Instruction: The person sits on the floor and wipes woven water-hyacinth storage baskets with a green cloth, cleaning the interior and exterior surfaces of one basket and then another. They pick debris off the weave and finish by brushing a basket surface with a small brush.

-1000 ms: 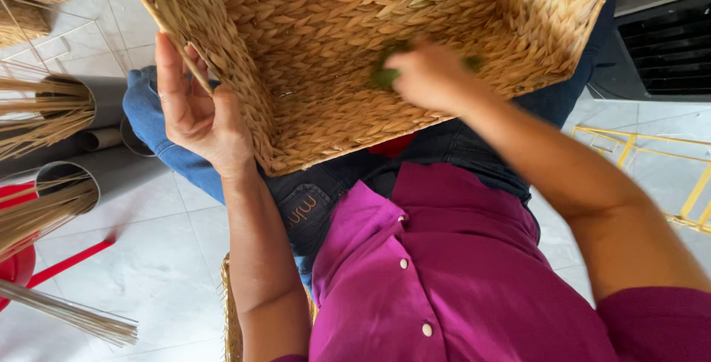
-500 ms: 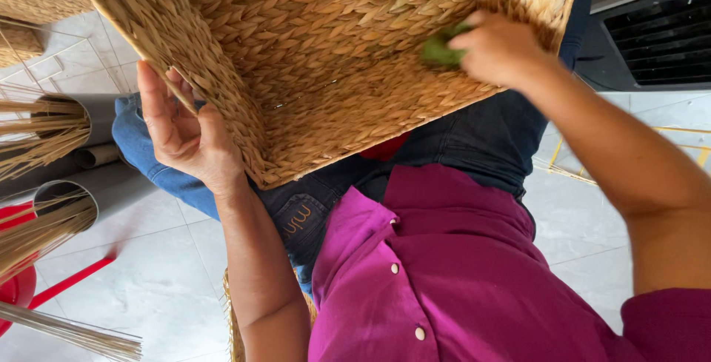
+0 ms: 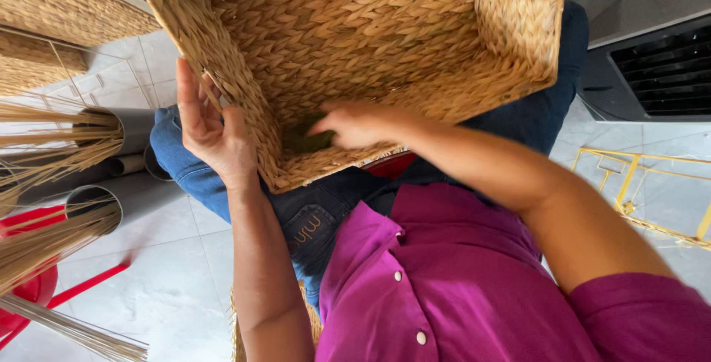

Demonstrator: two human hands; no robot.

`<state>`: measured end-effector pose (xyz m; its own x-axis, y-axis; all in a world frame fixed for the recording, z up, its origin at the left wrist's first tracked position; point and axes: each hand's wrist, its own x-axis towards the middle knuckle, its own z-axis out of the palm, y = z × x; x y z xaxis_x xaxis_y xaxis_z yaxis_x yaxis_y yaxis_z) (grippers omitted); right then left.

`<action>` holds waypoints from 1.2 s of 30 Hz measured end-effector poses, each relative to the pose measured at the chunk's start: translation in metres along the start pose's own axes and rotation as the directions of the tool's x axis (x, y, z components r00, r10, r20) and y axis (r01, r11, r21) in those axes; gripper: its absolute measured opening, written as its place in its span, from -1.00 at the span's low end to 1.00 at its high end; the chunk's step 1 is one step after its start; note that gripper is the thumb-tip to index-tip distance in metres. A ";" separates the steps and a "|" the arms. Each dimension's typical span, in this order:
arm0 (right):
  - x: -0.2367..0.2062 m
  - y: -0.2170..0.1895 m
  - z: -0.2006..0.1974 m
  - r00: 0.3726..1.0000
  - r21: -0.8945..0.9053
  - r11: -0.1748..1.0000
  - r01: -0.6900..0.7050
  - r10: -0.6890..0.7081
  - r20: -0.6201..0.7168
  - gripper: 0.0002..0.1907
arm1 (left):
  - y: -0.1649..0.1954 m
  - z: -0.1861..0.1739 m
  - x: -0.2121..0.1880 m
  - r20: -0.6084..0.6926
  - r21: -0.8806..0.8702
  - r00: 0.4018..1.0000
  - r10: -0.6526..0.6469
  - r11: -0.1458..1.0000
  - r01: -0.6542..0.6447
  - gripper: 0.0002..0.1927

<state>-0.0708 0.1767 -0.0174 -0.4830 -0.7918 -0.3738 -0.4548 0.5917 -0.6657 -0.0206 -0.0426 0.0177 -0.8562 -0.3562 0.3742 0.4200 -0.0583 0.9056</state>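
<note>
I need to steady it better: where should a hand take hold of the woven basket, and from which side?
Probably the near side wall of the woven basket, from outside on the left, where the left hand lies flat against it. The basket rests tilted on the lap with its opening facing the person, so that rim edge is exposed. The right hand is inside, pressing something green.

This looks like a small basket-weaving workshop. A half-made woven basket [image 3: 355, 58] rests on a seated person's lap, more woven panels [image 3: 52, 14] stand at the left, and bundles of dried reed [image 3: 44, 243] poke from grey pipes [image 3: 129, 203] lying on the pale tiled floor [image 3: 155, 288].
</note>
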 end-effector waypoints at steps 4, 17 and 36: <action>-0.054 0.090 -0.044 0.800 -0.034 0.816 -0.577 0.573 0.178 -0.36 | -0.002 -0.001 0.000 -0.015 0.040 1.000 -0.006 0.999 0.007 -0.14; 0.060 0.032 -0.057 0.665 0.023 1.000 0.004 0.015 -0.747 -0.46 | 0.001 0.003 -0.004 -0.032 -0.001 0.995 -0.089 0.996 0.090 -0.22; -0.028 0.176 -0.122 0.196 -0.258 0.637 -0.726 -0.168 -0.966 -0.24 | 0.008 0.002 0.003 0.022 0.063 0.998 -0.062 0.996 0.061 -0.21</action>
<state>-0.2287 0.3211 -0.0454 -0.7410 -0.1086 0.6626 -0.1327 0.9911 0.0140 -0.0204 -0.0425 0.0265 -0.8872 -0.3310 0.3213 0.3472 -0.0206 0.9375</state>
